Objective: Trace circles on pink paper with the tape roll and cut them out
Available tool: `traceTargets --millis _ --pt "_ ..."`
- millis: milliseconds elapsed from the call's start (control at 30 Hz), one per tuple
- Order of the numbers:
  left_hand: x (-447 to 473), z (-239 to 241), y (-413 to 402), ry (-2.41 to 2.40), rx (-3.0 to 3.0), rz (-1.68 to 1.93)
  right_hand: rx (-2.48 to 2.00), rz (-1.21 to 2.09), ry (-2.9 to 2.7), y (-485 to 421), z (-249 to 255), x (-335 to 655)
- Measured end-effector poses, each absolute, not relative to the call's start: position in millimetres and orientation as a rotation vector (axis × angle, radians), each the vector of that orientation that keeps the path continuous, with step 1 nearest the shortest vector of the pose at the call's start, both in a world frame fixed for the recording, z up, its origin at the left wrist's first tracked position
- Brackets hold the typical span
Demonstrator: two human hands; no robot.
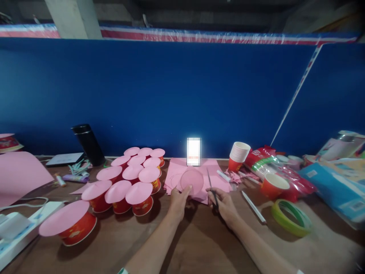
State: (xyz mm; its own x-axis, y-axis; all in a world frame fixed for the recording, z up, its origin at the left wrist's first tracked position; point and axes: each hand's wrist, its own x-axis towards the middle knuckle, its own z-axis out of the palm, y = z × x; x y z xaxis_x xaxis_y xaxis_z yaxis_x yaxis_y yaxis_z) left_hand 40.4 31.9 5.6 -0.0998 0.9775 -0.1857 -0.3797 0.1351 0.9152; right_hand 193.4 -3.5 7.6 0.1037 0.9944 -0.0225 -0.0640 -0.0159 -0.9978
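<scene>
Between thumb and fingers, my left hand [179, 201] grips a round pink paper disc [192, 182] near its lower edge. My right hand [224, 205] has its fingers in the handles of dark scissors [209, 179], whose blades point up and away beside the disc. Behind both lies a stack of pink paper sheets [212, 166], with a circle outlined on the left part. A bright phone [194, 151] stands upright at the back of the sheets. To the left, several red paper cups [120, 204] stand upside down in rows with pink discs on top.
On the right are stacked cups [239, 151], a single cup [274, 186], a white pen [253, 207], green tape [291, 217] and a red plastic package [264, 161]. A black flask [89, 146] and power strip [42, 213] stand left. A blue partition [171, 83] rises behind.
</scene>
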Motion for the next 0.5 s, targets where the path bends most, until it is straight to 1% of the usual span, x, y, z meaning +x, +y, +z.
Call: traceTargets --millis 267,500 --pt "42.5 -6.2 32.1 1.129 0.928 1.280 -1.159 1.196 -1.010 0.3 2.2 194.6" --pt "42.6 -4.6 33.2 1.097 0.794 1.326 -1.162 1.189 -0.987 1.9 3.7 195.0"
